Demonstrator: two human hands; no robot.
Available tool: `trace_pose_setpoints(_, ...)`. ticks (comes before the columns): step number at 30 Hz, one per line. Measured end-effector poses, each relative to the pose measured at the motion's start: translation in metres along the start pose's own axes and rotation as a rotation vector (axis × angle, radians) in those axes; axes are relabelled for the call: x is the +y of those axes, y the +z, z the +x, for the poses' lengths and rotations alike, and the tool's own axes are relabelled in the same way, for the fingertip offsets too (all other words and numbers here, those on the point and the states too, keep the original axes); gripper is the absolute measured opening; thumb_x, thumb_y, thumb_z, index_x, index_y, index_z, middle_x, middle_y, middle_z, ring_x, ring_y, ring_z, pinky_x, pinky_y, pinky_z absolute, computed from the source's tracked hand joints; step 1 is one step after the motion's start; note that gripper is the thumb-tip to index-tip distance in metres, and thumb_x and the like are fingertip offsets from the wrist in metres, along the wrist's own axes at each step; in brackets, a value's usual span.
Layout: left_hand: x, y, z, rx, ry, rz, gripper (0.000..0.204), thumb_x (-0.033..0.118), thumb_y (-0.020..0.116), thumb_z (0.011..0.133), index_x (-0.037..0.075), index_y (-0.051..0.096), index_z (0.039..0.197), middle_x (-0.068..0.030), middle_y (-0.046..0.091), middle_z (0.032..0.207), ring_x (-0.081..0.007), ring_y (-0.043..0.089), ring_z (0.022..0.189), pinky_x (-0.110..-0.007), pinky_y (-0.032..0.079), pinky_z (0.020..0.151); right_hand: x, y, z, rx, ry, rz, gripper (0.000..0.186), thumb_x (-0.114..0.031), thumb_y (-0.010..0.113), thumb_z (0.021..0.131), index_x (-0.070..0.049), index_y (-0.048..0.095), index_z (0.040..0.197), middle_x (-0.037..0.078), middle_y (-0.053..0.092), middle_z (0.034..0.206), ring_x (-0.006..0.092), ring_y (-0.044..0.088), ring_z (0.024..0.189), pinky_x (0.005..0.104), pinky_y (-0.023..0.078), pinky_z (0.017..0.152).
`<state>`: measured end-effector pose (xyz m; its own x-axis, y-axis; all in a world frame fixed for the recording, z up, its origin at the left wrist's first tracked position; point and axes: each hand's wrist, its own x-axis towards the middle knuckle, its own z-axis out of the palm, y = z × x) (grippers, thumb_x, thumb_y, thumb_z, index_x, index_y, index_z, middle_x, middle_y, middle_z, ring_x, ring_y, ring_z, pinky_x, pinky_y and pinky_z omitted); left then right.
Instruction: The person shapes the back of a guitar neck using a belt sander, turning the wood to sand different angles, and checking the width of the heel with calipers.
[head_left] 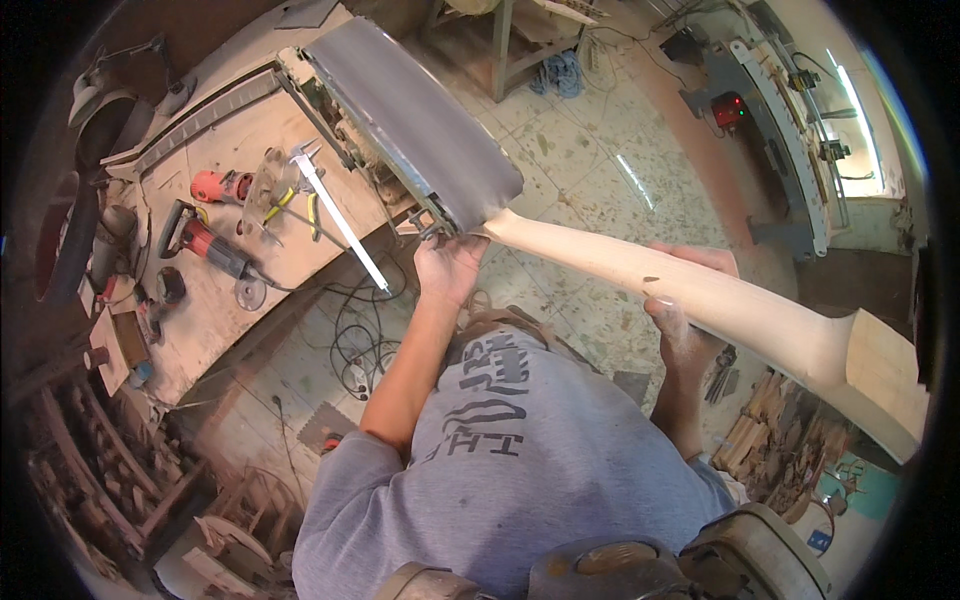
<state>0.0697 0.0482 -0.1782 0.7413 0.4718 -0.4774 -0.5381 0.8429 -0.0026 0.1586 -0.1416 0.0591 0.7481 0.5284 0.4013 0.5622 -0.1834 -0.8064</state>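
A long, pale wooden furniture leg (600,253) slants across my front, its narrow end at the belt sander and its broad, squared end at the far right. That narrow end touches the grey abrasive belt (415,110) at its near corner. My left hand (450,268) is closed at the narrow end, right below the sander's edge; some of its fingers are hidden beneath the wood. Around the middle of the leg wraps my right hand (690,325), thumb on the near side and fingers showing over the far side. A dark mark (651,280) lies beside that thumb.
On the workbench (200,345) to the left lie a red-and-black angle grinder (215,248), another red power tool (222,186), a caliper (340,220) and pliers. Cables (360,345) coil on the floor. Wood scraps (780,430) pile at right; a rail-mounted machine (770,140) stands beyond.
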Motion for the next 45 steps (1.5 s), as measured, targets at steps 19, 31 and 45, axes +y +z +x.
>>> trace_pose_setpoints(19, -0.008, -0.001, 0.004, 0.105, 0.029, -0.031, 0.036, 0.019, 0.039, 0.100, 0.000, 0.048, 0.130, -0.0188, 0.049, 0.134, -0.0342, 0.049, 0.126, -0.051, 0.044, 0.109, 0.006, 0.030, 0.032, -0.041, -0.246, -0.095, 0.045, -0.033, 0.075, 0.083, 0.001, 0.050, 0.101, 0.018, 0.064, 0.089, 0.0240, 0.065, 0.082, 0.0356, 0.054, 0.078)
trace_pose_setpoints(31, -0.008, -0.003, 0.001, 0.092, 0.026, -0.070, 0.038, 0.019, 0.039, 0.101, -0.002, 0.045, 0.132, -0.0209, 0.048, 0.135, -0.0356, 0.049, 0.126, -0.052, 0.041, 0.111, -0.005, 0.034, 0.043, -0.134, -0.258, -0.154, 0.047, -0.038, 0.072, 0.084, 0.001, 0.050, 0.100, 0.019, 0.066, 0.086, 0.0223, 0.064, 0.079, 0.0329, 0.051, 0.072)
trace_pose_setpoints(45, -0.009, 0.007, 0.000, 0.149, 0.015, -0.108, 0.036, 0.018, 0.039, 0.101, -0.003, 0.048, 0.128, -0.0208, 0.050, 0.133, -0.0342, 0.051, 0.125, -0.050, 0.043, 0.110, 0.004, 0.038, 0.046, -0.073, -0.267, -0.046, 0.051, -0.030, 0.078, 0.077, 0.002, 0.049, 0.104, 0.016, 0.066, 0.088, 0.0201, 0.062, 0.076, 0.0319, 0.051, 0.067)
